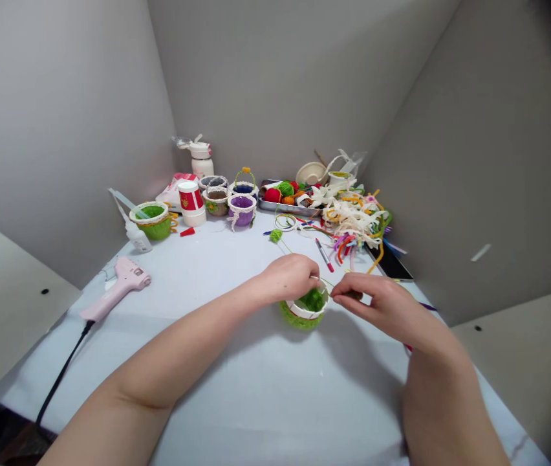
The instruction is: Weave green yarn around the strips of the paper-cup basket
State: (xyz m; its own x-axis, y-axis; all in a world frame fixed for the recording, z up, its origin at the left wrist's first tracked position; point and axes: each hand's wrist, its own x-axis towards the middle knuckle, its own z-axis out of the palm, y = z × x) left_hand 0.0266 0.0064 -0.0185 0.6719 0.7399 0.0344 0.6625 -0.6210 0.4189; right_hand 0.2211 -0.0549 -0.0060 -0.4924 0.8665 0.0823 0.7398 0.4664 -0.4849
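The green yarn-wrapped cup (301, 319) sits between two hands: the left hand (293, 275) grips its rim; the right hand (379, 301) pinches a green strand (326, 283). I'd keep that gently taut, never yanking. Beyond lies a green yarn ball (276, 236).

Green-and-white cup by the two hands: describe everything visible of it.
The green-and-white cup is small and round, with a wide opening facing up. Its lower wall is bright green and looks wound in yarn; above that, a white band with reddish marks is uncovered. Green, fluffy-looking material shows inside. It stands on the white table, roughly upright. The left hand is at its rim; the right hand pinches a thin green strand just beside it.
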